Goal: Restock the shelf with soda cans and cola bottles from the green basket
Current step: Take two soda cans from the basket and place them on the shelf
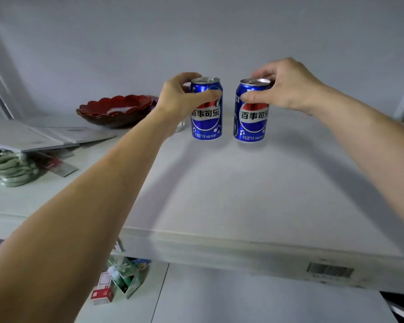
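Standing upright, axes vertical, side by side near the back of the shelf (219, 194): two cans; left hand (180, 99) grasped left can (207, 113); right hand (287, 87) grasped right can (252, 115) near its rim; basket unseen.

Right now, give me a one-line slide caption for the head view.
Left hand and right hand each hold an upright blue cola can on the white shelf.

Head-height view facing shelf (219, 194) closely
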